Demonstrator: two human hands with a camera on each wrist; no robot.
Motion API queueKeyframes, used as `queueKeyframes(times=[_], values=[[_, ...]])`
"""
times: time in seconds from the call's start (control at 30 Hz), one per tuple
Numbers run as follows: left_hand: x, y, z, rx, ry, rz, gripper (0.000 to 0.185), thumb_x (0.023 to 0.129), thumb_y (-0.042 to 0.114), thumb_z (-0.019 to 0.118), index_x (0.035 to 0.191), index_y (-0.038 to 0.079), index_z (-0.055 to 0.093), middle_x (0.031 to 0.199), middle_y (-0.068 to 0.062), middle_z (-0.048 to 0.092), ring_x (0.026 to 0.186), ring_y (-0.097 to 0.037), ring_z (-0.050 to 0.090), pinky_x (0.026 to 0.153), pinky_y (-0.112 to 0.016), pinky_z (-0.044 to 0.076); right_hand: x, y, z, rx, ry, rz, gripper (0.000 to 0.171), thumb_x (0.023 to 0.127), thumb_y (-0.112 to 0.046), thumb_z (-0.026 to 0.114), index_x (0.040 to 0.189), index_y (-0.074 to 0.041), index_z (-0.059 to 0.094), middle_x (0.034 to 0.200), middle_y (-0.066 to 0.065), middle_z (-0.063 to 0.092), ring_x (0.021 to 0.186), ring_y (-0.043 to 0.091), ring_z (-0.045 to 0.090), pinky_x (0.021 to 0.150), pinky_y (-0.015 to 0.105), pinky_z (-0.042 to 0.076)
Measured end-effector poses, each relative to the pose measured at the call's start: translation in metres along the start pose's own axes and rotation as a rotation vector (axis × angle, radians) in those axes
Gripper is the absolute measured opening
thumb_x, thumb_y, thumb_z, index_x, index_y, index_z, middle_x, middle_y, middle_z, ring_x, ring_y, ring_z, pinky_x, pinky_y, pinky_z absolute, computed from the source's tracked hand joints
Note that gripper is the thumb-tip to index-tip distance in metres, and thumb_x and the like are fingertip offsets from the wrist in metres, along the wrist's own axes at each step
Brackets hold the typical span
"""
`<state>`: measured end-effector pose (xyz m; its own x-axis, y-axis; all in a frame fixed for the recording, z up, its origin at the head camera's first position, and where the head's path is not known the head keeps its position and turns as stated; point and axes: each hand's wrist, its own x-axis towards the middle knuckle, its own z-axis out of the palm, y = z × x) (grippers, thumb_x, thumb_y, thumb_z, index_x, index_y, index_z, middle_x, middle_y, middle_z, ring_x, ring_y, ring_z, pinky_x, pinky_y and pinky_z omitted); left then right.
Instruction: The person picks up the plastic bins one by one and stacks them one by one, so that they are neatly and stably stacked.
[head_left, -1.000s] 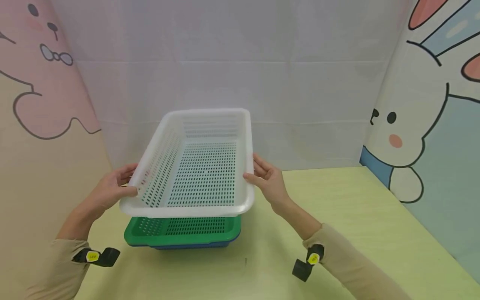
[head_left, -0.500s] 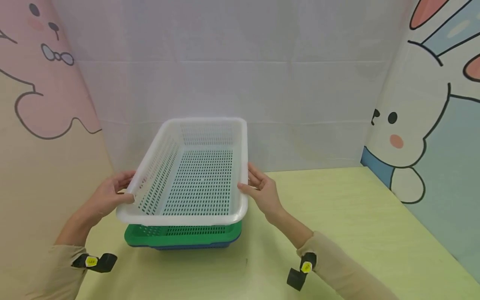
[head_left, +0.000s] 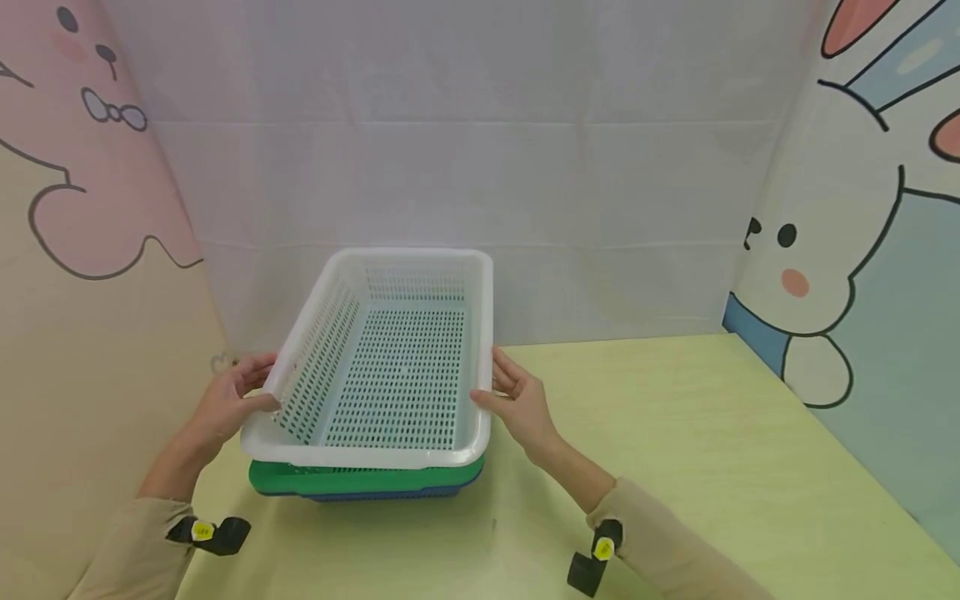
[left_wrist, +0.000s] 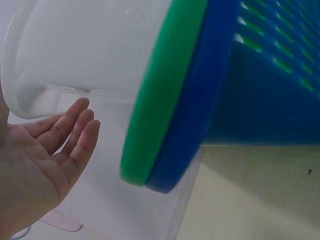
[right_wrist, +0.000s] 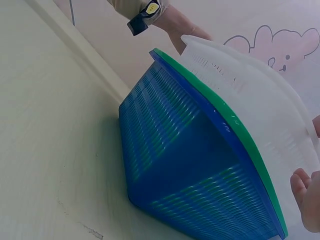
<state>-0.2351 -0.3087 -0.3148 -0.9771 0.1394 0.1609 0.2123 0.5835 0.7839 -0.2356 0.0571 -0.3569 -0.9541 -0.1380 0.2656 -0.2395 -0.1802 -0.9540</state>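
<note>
White perforated basket is sitting nested in the green basket, w/ a blue basket under that, near the table's left back; both hands are gripping its long sides to keep it level. Left hand & right hand are curling thumbs over the rim in head view. Left wrist cam is showing left fingers fairly straight below the rim; right wrist cam shows blue's slotted wall.

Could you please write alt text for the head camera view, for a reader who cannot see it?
Two hands, left hand and right hand, hold a white slotted basket by its long sides, nested in a green basket stacked on a blue one, on a pale green table.
</note>
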Motion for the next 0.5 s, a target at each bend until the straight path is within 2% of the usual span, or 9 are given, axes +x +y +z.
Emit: queueKeyframes(times=[0.1,0.17,0.5], values=[[-0.001,-0.003,0.005,0.003,0.009,-0.026,0.056,0.083,0.007,0.059,0.133,-0.005,0.035,0.122,-0.024,0.048,0.086,0.004,0.049,0.068,-0.025,0.051,0.000,0.004,0.001,0.001,0.003,0.002,0.068,0.079,0.006,0.062,0.139,-0.001,0.033,0.134,0.014,0.044,0.111,0.032,0.053,0.083,0.031,0.049],[-0.002,-0.004,0.007,0.004,0.012,-0.035,0.058,0.084,0.008,0.060,0.134,-0.005,0.034,0.123,-0.027,0.047,0.085,0.004,0.049,0.067,-0.026,0.052,0.000,0.007,0.002,0.003,0.000,0.009,0.068,0.079,0.007,0.062,0.139,-0.002,0.033,0.134,0.014,0.044,0.111,0.032,0.053,0.083,0.032,0.049],[-0.008,-0.013,0.013,0.015,0.012,-0.092,0.060,0.082,0.006,0.059,0.134,-0.008,0.033,0.127,-0.032,0.044,0.081,0.003,0.051,0.064,-0.026,0.052,-0.004,0.018,0.005,-0.037,-0.009,0.036,0.066,0.080,0.002,0.063,0.139,-0.003,0.035,0.132,0.016,0.045,0.104,0.034,0.057,0.084,0.035,0.049]])
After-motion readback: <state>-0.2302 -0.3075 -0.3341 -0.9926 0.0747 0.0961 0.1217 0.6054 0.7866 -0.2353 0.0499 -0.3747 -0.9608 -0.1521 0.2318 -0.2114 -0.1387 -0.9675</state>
